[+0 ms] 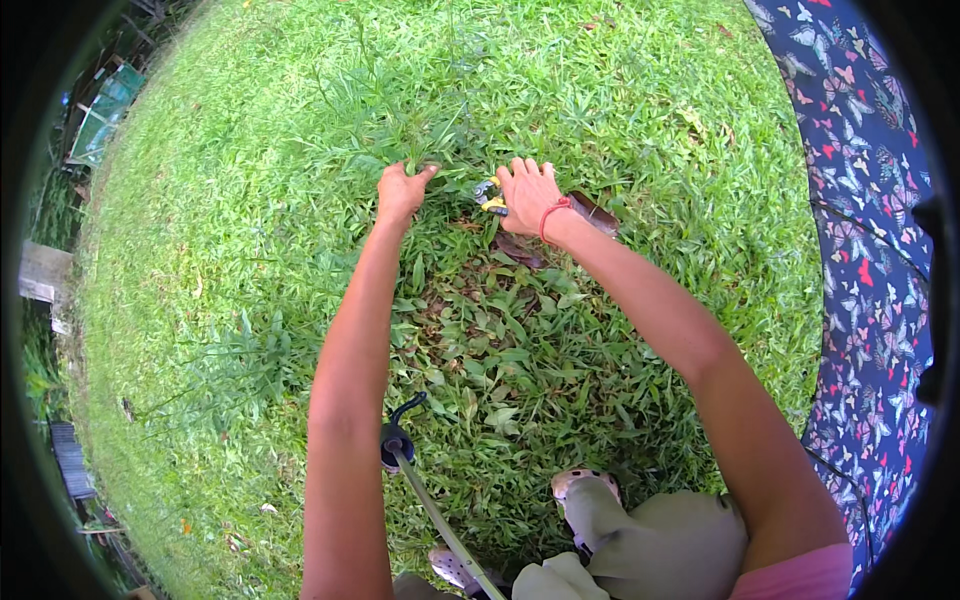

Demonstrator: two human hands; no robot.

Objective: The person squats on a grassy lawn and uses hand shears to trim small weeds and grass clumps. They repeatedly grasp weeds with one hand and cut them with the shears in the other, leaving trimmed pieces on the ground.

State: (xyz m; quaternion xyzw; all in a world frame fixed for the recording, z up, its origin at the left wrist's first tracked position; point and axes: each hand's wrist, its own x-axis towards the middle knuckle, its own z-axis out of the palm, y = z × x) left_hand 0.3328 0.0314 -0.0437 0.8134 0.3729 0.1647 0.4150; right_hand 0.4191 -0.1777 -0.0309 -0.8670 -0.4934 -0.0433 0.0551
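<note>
My left hand (403, 190) grips the lower stems of a leafy green weed (409, 127) among the grass. Just to its right, my right hand (529, 196), with a red bracelet at the wrist, holds yellow-handled pruning shears (490, 196). Their metal head points left, towards the weed's base. My right palm and most of the handles are hidden from view. Brown dry leaves (517, 250) lie on the ground below and beside my right hand.
An umbrella with a butterfly print (862, 262) spans the right side. Its metal shaft (442, 525) and dark handle (396, 444) slant between my left forearm and my legs. My shoes (586, 484) rest on the grass. Boards and a green structure (109, 112) stand at the far left.
</note>
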